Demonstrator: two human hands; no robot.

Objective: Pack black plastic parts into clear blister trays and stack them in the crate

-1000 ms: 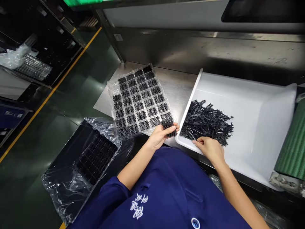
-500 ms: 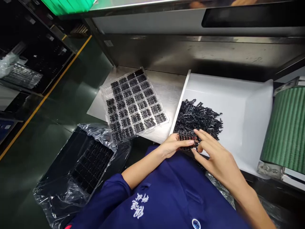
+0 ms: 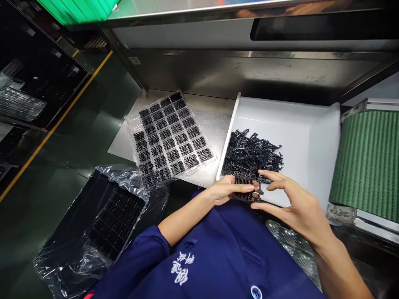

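My left hand is closed around a row of small black plastic parts, stood side by side, with the thumb across them. At the right end of that row, my right hand spans one narrow black plastic part, forefinger at its far end and thumb at its near end. Just beyond both hands lies a loose pile of the same parts in a white tray. To the left, a clear compartment tray holds bundles of black parts in most of its pockets.
A metal worktop carries the clear tray. Lower left, a plastic-lined box contains a black gridded tray. A green ribbed belt stands at the right. Overhead is a shelf edge with a green bin.
My right hand's fingers have spread wider and its back has shifted right, while the tips stay by the row's end. The whole view has moved slightly. My left hand keeps its hold.
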